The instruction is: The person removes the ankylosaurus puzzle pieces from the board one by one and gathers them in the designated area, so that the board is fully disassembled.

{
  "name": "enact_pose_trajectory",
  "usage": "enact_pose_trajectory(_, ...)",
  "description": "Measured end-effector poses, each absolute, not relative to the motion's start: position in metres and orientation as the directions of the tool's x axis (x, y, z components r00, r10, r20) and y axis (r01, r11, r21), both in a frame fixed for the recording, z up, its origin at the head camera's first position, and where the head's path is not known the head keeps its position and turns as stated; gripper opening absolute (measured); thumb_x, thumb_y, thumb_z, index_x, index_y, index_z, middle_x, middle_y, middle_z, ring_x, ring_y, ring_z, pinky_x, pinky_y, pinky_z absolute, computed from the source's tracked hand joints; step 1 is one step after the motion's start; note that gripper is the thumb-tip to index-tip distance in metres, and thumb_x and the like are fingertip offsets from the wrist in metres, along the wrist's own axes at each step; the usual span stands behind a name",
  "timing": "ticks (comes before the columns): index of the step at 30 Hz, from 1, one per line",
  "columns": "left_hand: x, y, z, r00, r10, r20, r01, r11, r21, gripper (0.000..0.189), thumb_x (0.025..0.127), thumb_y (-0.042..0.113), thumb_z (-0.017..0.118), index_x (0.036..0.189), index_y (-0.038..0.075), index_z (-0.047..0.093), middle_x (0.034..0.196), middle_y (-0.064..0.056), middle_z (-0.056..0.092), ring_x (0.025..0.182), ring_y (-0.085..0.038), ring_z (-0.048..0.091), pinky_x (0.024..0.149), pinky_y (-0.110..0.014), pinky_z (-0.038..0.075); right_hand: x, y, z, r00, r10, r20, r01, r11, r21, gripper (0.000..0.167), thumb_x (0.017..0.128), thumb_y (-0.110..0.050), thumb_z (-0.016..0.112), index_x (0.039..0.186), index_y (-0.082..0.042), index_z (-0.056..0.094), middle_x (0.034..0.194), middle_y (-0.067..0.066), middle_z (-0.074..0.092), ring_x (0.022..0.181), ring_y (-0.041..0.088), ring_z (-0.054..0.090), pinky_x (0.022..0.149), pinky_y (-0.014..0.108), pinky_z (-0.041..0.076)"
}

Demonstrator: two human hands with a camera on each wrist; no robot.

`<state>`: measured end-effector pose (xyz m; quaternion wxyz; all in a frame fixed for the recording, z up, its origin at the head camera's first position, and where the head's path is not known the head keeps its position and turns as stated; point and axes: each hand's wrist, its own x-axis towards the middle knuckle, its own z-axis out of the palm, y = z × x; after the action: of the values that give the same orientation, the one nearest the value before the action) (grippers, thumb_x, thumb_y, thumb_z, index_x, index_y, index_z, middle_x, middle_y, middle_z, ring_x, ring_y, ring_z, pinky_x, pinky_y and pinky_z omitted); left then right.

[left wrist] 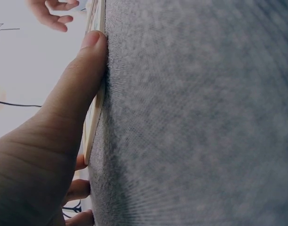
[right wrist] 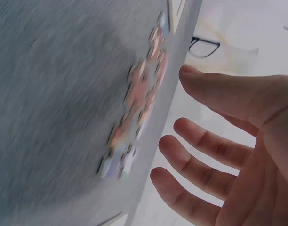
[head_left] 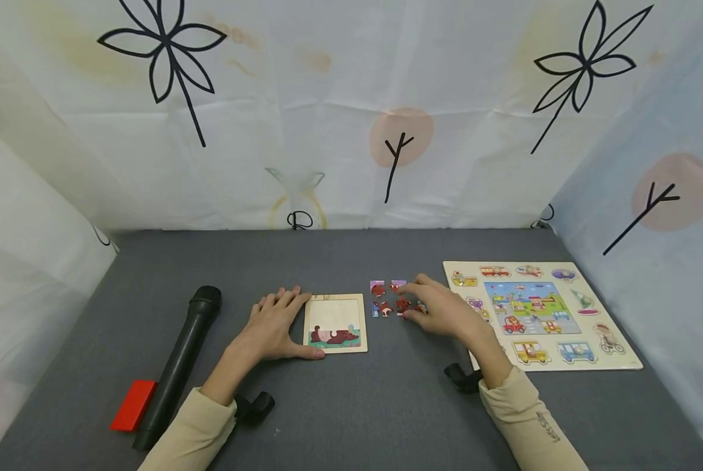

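Observation:
My left hand (head_left: 276, 327) rests at the left side of a small wooden puzzle tray (head_left: 335, 307), fingers fairly straight. Its thumb touches the tray's edge, and the other fingers lie near the upper left corner. In the bottom of the tray a strip of joined puzzle pieces (head_left: 335, 336) shows brown and green. Above several loose jigsaw pieces (head_left: 378, 288) to the right of the tray is my right hand (head_left: 440, 306), fingers apart and slightly bent. In the right wrist view nothing sits between its fingers, and the pieces (right wrist: 139, 89) look blurred on the table below.
A larger wooden puzzle board (head_left: 534, 275) with vehicle pictures lies at the right, under the right forearm. At the left are a black microphone-shaped object (head_left: 180, 366) and a red block (head_left: 133, 405). Patterned white cloth (head_left: 328, 131) stands behind the grey table (head_left: 351, 418).

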<state>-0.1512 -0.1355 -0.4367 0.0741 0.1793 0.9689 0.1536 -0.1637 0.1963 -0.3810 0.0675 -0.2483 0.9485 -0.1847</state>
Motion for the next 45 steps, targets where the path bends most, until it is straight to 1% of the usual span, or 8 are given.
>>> enact_pose_trajectory(6, -0.151, -0.135, -0.437, -0.924, 0.374, -0.081, 0.331, 0.888, 0.321, 0.115, 0.066, 0.074, 0.083, 0.156, 0.016, 0.042, 0.163, -0.017, 0.038, 0.149, -0.05, 0.033, 0.114, -0.075, 0.029, -0.161, 0.174, -0.38, -0.843, -0.537, -0.035, -0.483, 0.783, -0.393, 0.04, 0.094, -0.014, 0.075, 0.132, -0.008, 0.067, 0.11, 0.012, 0.063, 0.077, 0.013, 0.05, 0.064, 0.026, 0.042)
enact_pose_trajectory(9, -0.151, -0.135, -0.438, -0.924, 0.373, -0.083, 0.33, 0.888, 0.32, 0.115, 0.066, 0.074, 0.083, 0.156, 0.016, 0.042, 0.163, -0.017, 0.038, 0.149, -0.05, 0.033, 0.114, -0.075, 0.029, -0.159, 0.162, -0.381, -0.828, -0.56, -0.027, -0.501, 0.762, -0.411, 0.04, 0.094, -0.014, 0.075, 0.133, -0.008, 0.067, 0.11, 0.012, 0.063, 0.078, 0.013, 0.052, 0.065, 0.025, 0.043)
enact_pose_trajectory(11, -0.152, -0.135, -0.438, -0.925, 0.37, -0.087, 0.325, 0.89, 0.32, 0.115, 0.066, 0.074, 0.083, 0.156, 0.016, 0.041, 0.164, -0.017, 0.038, 0.149, -0.05, 0.033, 0.114, -0.075, 0.028, -0.159, 0.153, -0.381, -0.817, -0.577, -0.02, -0.519, 0.749, -0.411, 0.04, 0.093, -0.014, 0.075, 0.132, -0.007, 0.067, 0.113, 0.012, 0.064, 0.082, 0.015, 0.055, 0.069, 0.027, 0.047)
enact_pose_trajectory(17, -0.152, -0.136, -0.437, -0.926, 0.363, -0.107, 0.315, 0.895, 0.316, 0.116, 0.066, 0.075, 0.082, 0.157, 0.016, 0.041, 0.164, -0.017, 0.037, 0.15, -0.05, 0.032, 0.115, -0.075, 0.028, -0.156, 0.124, -0.377, -0.784, -0.619, -0.039, -0.553, 0.726, -0.408, 0.04, 0.094, -0.016, 0.075, 0.132, -0.009, 0.067, 0.106, 0.011, 0.064, 0.077, 0.012, 0.051, 0.068, 0.024, 0.044)
enact_pose_trajectory(18, -0.152, -0.136, -0.436, -0.925, 0.364, -0.108, 0.315, 0.894, 0.317, 0.116, 0.066, 0.075, 0.082, 0.157, 0.016, 0.041, 0.164, -0.017, 0.037, 0.15, -0.05, 0.032, 0.115, -0.075, 0.028, -0.156, 0.12, -0.377, -0.779, -0.626, -0.043, -0.556, 0.721, -0.413, 0.04, 0.094, -0.016, 0.075, 0.132, -0.009, 0.067, 0.103, 0.01, 0.063, 0.074, 0.011, 0.048, 0.065, 0.023, 0.041)
enact_pose_trajectory(27, -0.152, -0.138, -0.436, -0.922, 0.373, -0.104, 0.321, 0.885, 0.337, 0.115, 0.066, 0.076, 0.081, 0.157, 0.017, 0.041, 0.164, -0.016, 0.036, 0.15, -0.051, 0.032, 0.113, -0.075, 0.028, -0.152, 0.091, -0.383, -0.777, -0.619, -0.116, -0.522, 0.736, -0.43, 0.041, 0.095, -0.021, 0.075, 0.134, -0.014, 0.067, 0.114, 0.006, 0.064, 0.086, 0.015, 0.059, 0.071, 0.029, 0.05)
enact_pose_trajectory(36, -0.151, -0.137, -0.438, -0.923, 0.372, -0.101, 0.319, 0.885, 0.339, 0.115, 0.066, 0.075, 0.082, 0.157, 0.017, 0.041, 0.165, -0.016, 0.036, 0.149, -0.051, 0.033, 0.111, -0.076, 0.03, -0.151, 0.072, -0.396, -0.732, -0.67, -0.123, -0.574, 0.704, -0.42, 0.035, 0.096, -0.019, 0.073, 0.13, -0.009, 0.071, 0.109, 0.008, 0.065, 0.077, 0.011, 0.051, 0.068, 0.023, 0.043)
enact_pose_trajectory(45, -0.152, -0.137, -0.438, -0.925, 0.369, -0.093, 0.318, 0.884, 0.342, 0.115, 0.066, 0.074, 0.083, 0.156, 0.017, 0.041, 0.164, -0.016, 0.036, 0.148, -0.051, 0.033, 0.11, -0.076, 0.031, -0.151, 0.067, -0.402, -0.727, -0.671, -0.149, -0.591, 0.721, -0.362, 0.035, 0.093, -0.018, 0.077, 0.127, -0.012, 0.073, 0.105, 0.005, 0.065, 0.077, 0.01, 0.048, 0.067, 0.021, 0.04)
